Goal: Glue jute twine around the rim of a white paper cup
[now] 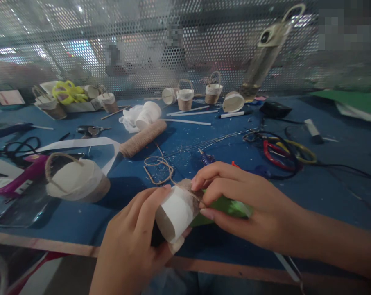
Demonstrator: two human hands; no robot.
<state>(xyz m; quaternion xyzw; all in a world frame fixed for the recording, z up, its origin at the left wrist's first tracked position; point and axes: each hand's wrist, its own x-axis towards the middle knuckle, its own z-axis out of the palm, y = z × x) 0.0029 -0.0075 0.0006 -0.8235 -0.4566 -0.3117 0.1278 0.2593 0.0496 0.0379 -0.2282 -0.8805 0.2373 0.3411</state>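
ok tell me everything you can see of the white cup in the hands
The white cup looks like paper, with a smooth pale wall and a greyish inside. It is tipped on its side, its open mouth facing the lower left. Brown twine wraps the far end. The left hand grips it around the mouth end; the right hand has its fingers at the twine-wrapped end.

Dim light, glare through perforated screen [204,51], hazy blur, bowed edges
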